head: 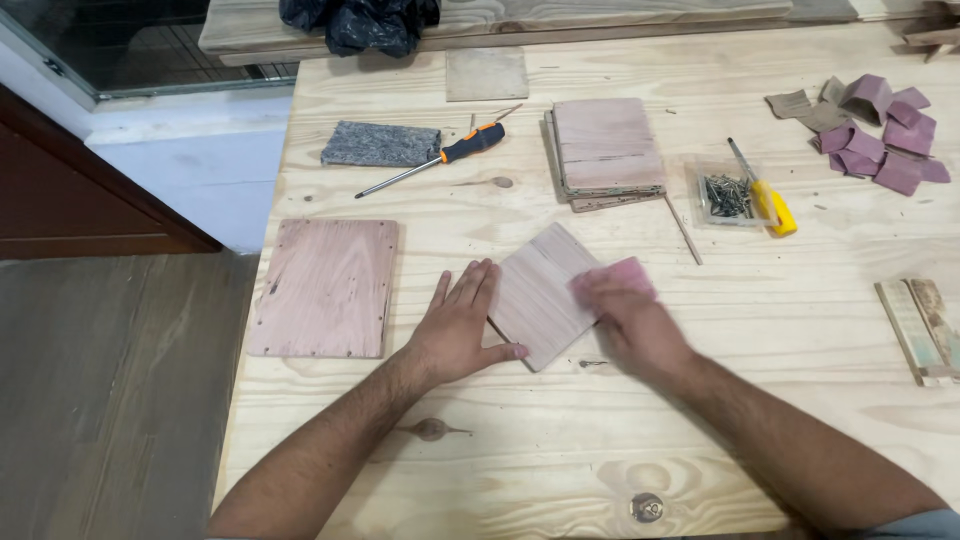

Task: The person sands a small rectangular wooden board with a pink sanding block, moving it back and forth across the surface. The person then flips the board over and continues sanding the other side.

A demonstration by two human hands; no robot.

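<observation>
A small square wooden panel [540, 292] lies turned like a diamond on the pale pine workbench [700, 430]. My left hand [458, 325] rests flat against its left edge, fingers spread, thumb along the lower edge. My right hand [628, 322] is blurred and presses a pink piece of sandpaper [618, 274] onto the panel's right corner.
A larger reddish board [325, 288] lies left. Behind are a grey block [380, 145], an orange-handled screwdriver [432, 160], a stack of boards [607, 150], a clear box of screws [727, 195] with a yellow tool [770, 205], pink sandpaper scraps [875, 135], and wood strips [925, 330] at right.
</observation>
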